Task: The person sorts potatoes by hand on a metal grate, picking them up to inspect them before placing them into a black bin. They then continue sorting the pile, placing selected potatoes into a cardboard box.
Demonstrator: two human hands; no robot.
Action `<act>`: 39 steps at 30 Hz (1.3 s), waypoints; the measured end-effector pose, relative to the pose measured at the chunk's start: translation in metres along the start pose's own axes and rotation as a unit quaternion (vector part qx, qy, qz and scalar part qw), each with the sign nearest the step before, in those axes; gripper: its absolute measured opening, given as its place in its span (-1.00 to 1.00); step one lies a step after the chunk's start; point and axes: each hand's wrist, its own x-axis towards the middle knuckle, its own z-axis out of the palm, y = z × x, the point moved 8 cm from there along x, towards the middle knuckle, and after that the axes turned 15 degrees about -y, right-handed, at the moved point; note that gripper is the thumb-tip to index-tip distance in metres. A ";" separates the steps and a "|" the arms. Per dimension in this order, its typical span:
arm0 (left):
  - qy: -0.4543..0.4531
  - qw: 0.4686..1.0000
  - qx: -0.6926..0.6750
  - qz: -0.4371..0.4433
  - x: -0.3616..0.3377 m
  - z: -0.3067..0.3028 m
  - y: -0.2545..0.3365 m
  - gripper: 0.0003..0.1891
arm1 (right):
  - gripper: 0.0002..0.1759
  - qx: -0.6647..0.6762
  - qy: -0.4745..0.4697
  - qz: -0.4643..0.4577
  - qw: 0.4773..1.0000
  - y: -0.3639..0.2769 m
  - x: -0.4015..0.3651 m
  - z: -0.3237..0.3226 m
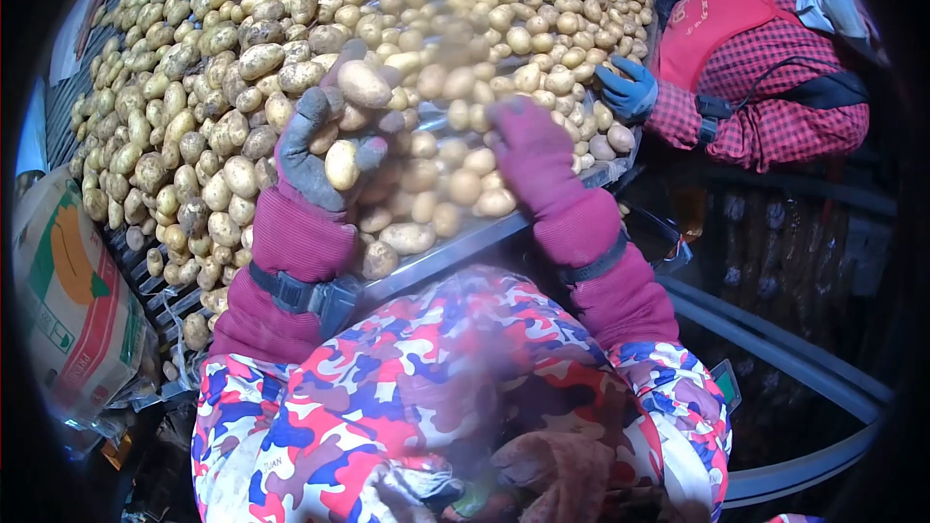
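Observation:
My left hand (312, 157), in a grey-palmed purple glove, is turned palm up with its fingers curled around potatoes. One pale potato (365, 84) rests at the fingertips and another potato (341, 165) lies against the palm by the thumb. To its right, my right hand (535, 155) is back side up in a purple glove, low over small potatoes (465, 186) near the metal edge (446, 257). Its fingers are blurred and partly hidden, so a grip does not show.
A large heap of potatoes (208, 126) covers the slatted surface ahead. A printed sack (82, 291) stands at the left. Across at the right, a co-worker's blue-gloved hand (628, 89) touches the heap's edge. Metal rails (775, 349) run at the lower right.

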 end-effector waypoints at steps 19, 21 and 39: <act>-0.025 0.990 -0.102 -0.096 0.007 -0.014 -0.033 -0.26 | -0.14 0.089 0.055 -0.030 0.994 -0.003 -0.074 0.019; -0.037 0.989 -0.074 -0.124 0.009 -0.015 -0.042 -0.19 | -0.14 0.040 0.110 0.006 0.993 -0.004 -0.072 0.017; 0.047 0.941 -0.249 -0.226 -0.003 -0.005 -0.048 -0.68 | -0.60 0.030 0.220 0.096 0.970 0.001 -0.075 0.022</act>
